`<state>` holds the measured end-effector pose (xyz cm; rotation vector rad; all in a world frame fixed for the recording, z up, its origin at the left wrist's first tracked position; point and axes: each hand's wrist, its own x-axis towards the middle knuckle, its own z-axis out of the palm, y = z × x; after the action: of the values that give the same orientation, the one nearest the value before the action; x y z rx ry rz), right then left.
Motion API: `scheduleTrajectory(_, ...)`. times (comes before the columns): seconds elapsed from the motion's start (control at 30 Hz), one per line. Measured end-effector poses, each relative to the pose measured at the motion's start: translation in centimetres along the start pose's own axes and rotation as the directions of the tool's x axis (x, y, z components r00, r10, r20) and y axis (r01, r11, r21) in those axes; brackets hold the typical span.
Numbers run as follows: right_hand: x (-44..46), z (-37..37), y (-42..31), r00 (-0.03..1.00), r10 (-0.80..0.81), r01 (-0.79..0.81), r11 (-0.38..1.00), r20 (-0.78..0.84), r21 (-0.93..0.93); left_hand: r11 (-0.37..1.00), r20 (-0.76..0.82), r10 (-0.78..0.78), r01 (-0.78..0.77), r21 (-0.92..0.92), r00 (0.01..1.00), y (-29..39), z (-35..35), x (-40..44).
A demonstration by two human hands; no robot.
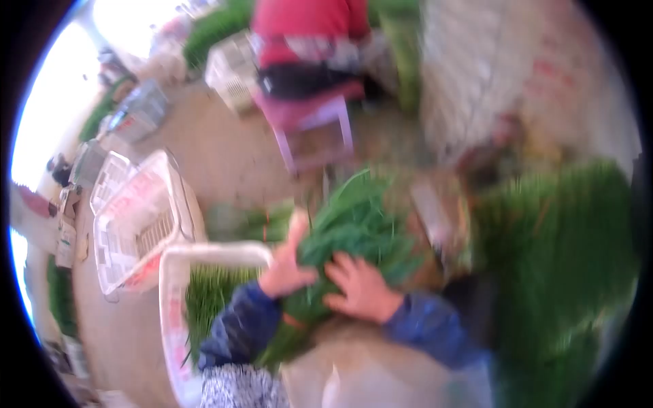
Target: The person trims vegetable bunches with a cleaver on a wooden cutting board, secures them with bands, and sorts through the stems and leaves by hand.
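A bundle of long green leafy stalks (360, 224) lies in front of me, with an orange band round its lower part. My left hand (289, 262) rests against the bundle's left side, thumb and fingers apart. On the bundle's near right part lies my right hand (360, 287), palm down with its fingers spread. Just left of my left forearm, a white basket (173, 306) holds more green stalks (211, 296). Motion blur softens the leaves and both hands.
A large heap of green stalks (558, 272) fills the right side. Ahead, a person in red (306, 41) sits on a pinkish stool (316, 126). Empty white baskets (146, 217) stand on the floor at the left; grey crates (143, 109) are farther back.
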<state>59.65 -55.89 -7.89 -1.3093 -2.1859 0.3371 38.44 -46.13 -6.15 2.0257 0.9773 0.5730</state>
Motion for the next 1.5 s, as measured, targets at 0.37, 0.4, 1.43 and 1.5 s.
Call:
scheduleTrajectory(0.37,-5.2,-2.5,-1.6,0.958,0.184,-0.239,0.938,0.222,0.253,0.702,-0.065,-0.283,0.160,-0.694,0.957,4.3,0.2,-0.1)
scheduleTrajectory(0.4,-5.4,-1.9,-1.7,0.967,0.185,-0.222,0.949,0.175,0.225,0.703,-0.066,-0.282,0.159,-0.693,0.957,4.1,0.5,-0.4)
scheduleTrajectory(1.43,-3.4,-2.7,0.1,0.932,0.185,-0.294,0.888,0.311,0.353,0.715,-0.192,-0.334,0.115,-0.690,0.923,3.8,-0.3,-1.1)
scheduleTrajectory(1.5,-3.3,-3.2,1.0,0.968,0.231,-0.252,0.859,0.102,0.445,0.664,-0.177,-0.310,0.080,-0.743,0.934,3.5,0.0,-1.1)
